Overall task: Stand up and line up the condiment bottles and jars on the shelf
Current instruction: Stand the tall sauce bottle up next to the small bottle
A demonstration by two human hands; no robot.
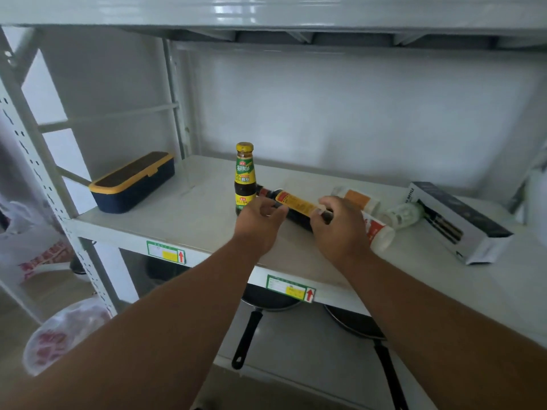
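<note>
A: Item one, step in hand?

B: Raising the second bottle. One sauce bottle (245,179) with a yellow cap already stands upright on the shelf (189,220). A dark bottle (297,208) with a yellow-orange label lies on its side just at 3 o'clock of it, neck pointing toward the upright one, apparently touching or nearly so.

A: Item two, the hands?

B: Left hand (260,223) at the neck end, fingers curled, fingertips on or pinching the neck; how firm the contact is cannot be told. Right hand (340,226) grips the body end, fingers and thumb wrapped round the dark glass near the base.

A: Item three, still lying down?

B: A white bottle (377,232) with red print, an orange-labelled tube (356,198) and a clear jar (405,214), all on their sides at 3 o'clock of the hands.

A: Item four, the next move?

B: Judged: swing the base down and the neck up, pivoting clear of the standing bottle so it is not knocked over, then set it just beside that one in line.

A: Other stock?

B: A blue and yellow box (133,184) at 9 o'clock; a dark carton (455,220) at far 3 o'clock.
</note>
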